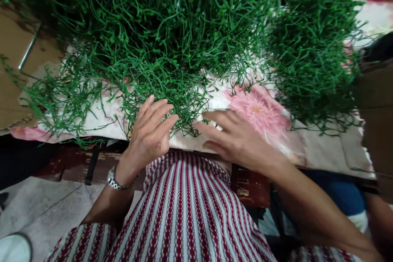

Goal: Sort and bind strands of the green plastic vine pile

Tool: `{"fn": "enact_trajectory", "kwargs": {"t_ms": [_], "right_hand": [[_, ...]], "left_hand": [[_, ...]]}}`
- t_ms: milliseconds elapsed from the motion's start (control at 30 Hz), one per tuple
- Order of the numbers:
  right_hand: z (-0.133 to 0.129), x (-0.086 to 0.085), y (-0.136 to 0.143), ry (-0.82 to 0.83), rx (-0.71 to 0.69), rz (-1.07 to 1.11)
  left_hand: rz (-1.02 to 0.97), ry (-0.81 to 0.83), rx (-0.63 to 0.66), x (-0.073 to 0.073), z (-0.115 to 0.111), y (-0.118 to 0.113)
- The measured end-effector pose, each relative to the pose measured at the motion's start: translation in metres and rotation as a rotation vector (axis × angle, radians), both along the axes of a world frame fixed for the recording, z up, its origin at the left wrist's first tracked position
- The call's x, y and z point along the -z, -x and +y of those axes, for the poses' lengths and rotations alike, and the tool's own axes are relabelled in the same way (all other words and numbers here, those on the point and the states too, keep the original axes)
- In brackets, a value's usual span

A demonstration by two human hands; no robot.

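Thin, curly green sprigs, plastic-looking, lie in a small loose pile point(184, 98) at the table's near edge. My left hand point(153, 129) is at the left of this pile, palm down, fingers stretched and slightly apart, touching or just over the strands. To the pile's right, my right hand point(236, 137) reaches in with its fingers spread, the fingertips close to the strands. Nothing shows gripped in either hand, though the left palm is hidden. Behind both hands rises a large heap of the same green sprigs point(172, 20).
A second green heap point(313, 57) stands at the right, and scattered sprigs point(64, 102) lie at the left. Beneath them is a pink-flowered cloth point(258, 110). A metal rod point(30, 47) rests on brown cardboard point(9, 28). A brown box point(376, 118) borders the right side.
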State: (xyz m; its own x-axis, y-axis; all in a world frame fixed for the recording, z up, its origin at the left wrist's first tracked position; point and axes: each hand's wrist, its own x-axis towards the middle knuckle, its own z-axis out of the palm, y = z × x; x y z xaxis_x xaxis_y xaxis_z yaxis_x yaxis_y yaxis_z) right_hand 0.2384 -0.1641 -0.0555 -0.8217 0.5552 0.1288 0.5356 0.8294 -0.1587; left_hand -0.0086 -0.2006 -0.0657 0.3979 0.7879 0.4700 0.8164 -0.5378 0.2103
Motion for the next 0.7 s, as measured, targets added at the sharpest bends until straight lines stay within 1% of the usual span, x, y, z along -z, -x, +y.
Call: {"fn": "enact_trajectory", "kwargs": {"t_ms": [67,100,133,200,300,367,467,567,700], "right_hand": [[-0.005,0.016,0.029,-0.007,-0.031,-0.018],[-0.005,0.022,0.037,-0.022,-0.023,-0.026],[-0.004,0.026,0.041,-0.038,-0.016,-0.033],[0.001,0.031,0.040,-0.061,-0.035,-0.056],[0.007,0.030,0.022,-0.089,-0.090,-0.093],[0.008,0.030,0.007,-0.109,-0.090,-0.109],[0.007,0.031,-0.016,-0.154,-0.041,-0.086],[0.006,0.034,-0.035,-0.184,0.020,-0.048],[0.003,0.031,-0.049,-0.135,0.101,-0.078]], "left_hand": [[-0.017,0.010,-0.024,-0.002,0.001,0.002],[-0.021,0.015,-0.036,-0.003,0.001,0.003],[-0.022,0.020,-0.047,-0.003,0.002,0.004],[-0.014,0.023,-0.066,-0.003,0.004,0.008],[0.011,0.028,-0.077,0.000,0.006,0.013],[0.006,0.030,-0.077,0.003,0.007,0.016],[-0.052,0.006,-0.059,0.006,0.007,0.017],[-0.108,-0.008,-0.050,0.006,0.007,0.013],[-0.080,0.014,-0.031,0.002,0.004,0.005]]}}
